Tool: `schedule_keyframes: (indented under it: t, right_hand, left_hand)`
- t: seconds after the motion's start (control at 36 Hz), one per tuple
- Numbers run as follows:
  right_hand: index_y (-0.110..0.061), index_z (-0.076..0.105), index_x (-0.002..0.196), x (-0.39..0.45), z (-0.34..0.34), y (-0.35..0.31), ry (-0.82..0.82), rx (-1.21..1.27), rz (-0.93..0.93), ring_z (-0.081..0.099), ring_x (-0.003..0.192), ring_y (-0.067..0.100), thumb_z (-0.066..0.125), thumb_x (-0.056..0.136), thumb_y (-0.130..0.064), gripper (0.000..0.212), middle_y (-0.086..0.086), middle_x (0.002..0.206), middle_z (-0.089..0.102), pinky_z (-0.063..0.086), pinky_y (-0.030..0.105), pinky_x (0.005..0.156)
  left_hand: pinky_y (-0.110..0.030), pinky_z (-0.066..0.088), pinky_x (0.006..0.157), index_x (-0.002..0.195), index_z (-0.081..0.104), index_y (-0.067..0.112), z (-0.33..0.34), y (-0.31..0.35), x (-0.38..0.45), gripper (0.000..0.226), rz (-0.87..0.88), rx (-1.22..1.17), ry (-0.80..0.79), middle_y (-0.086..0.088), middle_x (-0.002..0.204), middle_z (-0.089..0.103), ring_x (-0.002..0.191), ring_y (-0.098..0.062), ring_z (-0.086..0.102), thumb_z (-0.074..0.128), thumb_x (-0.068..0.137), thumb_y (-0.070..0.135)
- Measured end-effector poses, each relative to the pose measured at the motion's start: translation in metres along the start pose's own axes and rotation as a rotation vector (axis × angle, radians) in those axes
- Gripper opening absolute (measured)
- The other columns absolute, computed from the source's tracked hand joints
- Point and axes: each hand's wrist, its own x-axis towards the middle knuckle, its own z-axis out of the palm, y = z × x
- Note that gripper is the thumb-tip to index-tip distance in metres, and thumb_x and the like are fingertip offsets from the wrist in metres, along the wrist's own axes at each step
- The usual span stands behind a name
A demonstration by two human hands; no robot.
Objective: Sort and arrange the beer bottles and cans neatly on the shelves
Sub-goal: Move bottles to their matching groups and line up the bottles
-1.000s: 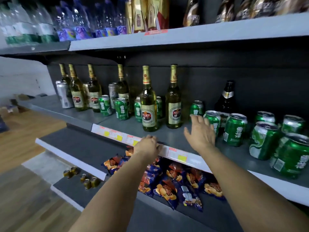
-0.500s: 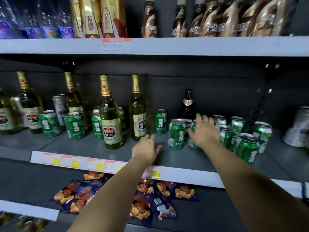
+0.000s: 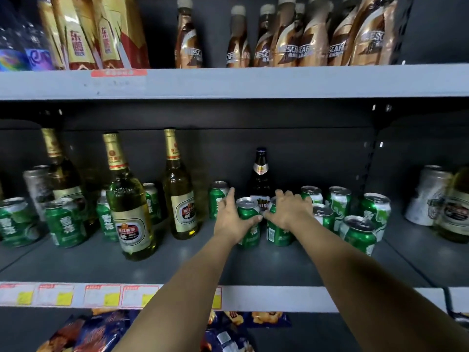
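I see my left hand point(image 3: 229, 222) wrapped around a green can point(image 3: 248, 224) mid-shelf point(image 3: 177, 265), my right hand point(image 3: 289, 214) gripping its neighbour can point(image 3: 278, 235) at 3 o'clock, dark bottle point(image 3: 260, 174) just behind at 12, gold-necked bottles point(image 3: 128, 199) at 9 o'clock

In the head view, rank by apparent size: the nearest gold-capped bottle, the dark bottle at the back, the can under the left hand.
1. Gold-capped bottle, largest, though nearest.
2. Dark bottle, farther back, so unsure.
3. Can gripped by left hand, smallest.
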Motion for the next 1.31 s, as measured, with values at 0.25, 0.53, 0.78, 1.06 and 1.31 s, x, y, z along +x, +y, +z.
schedule_keyframes:
  t: [0.25, 0.53, 0.78, 1.06, 1.31]
  right_hand:
    - [-0.015, 0.034, 0.143, 0.010, -0.006, 0.001, -0.049, 0.024, 0.034, 0.045, 0.128, 0.031, 0.061, 0.089, -0.047, 0.067, 0.012, 0.139, 0.042, 0.034, 0.041, 0.103]
    - [-0.015, 0.034, 0.142, 0.023, -0.003, 0.001, -0.054, -0.038, 0.079, 0.034, 0.134, 0.030, 0.061, 0.091, -0.033, 0.061, 0.011, 0.143, 0.040, 0.027, 0.045, 0.109]
    - [-0.010, 0.027, 0.144, 0.035, -0.010, -0.021, 0.216, 0.104, 0.054, 0.043, 0.128, 0.031, 0.062, 0.089, -0.042, 0.073, 0.013, 0.138, 0.047, 0.036, 0.040, 0.099]
    - [0.000, -0.011, 0.151, 0.064, -0.014, -0.049, 0.133, 0.444, 0.174, 0.030, 0.141, 0.032, 0.066, 0.088, -0.045, 0.110, 0.018, 0.155, 0.022, 0.036, 0.040, 0.106]
    - [-0.010, -0.016, 0.152, 0.085, 0.006, -0.073, 0.118, 0.704, 0.395, 0.040, 0.132, 0.038, 0.077, 0.081, -0.035, 0.119, 0.021, 0.148, 0.030, 0.041, 0.044, 0.101]
  left_hand:
    - [-0.034, 0.046, 0.093, 0.131, 0.046, 0.015, 0.003, 0.002, 0.021, 0.065, 0.021, 0.114, 0.023, -0.006, 0.129, 0.057, 0.118, -0.027, 0.054, 0.077, 0.078, 0.038]
    - [-0.037, 0.048, 0.090, 0.128, 0.047, 0.013, -0.008, -0.010, 0.030, 0.059, -0.063, 0.115, 0.136, -0.009, 0.130, 0.054, 0.118, -0.030, 0.054, 0.073, 0.081, 0.036]
    - [-0.041, 0.043, 0.095, 0.141, 0.037, 0.014, -0.009, -0.013, 0.036, 0.066, -0.044, 0.180, 0.133, -0.009, 0.138, 0.043, 0.129, -0.030, 0.041, 0.069, 0.086, 0.034]
    - [-0.040, 0.040, 0.098, 0.131, 0.039, 0.011, -0.010, -0.015, 0.043, 0.062, -0.052, 0.172, 0.132, -0.008, 0.136, 0.041, 0.128, -0.028, 0.037, 0.070, 0.084, 0.037]
    - [-0.040, 0.039, 0.100, 0.133, 0.035, 0.013, -0.008, -0.017, 0.039, 0.065, -0.040, 0.159, 0.122, -0.008, 0.136, 0.037, 0.128, -0.028, 0.034, 0.070, 0.084, 0.036]
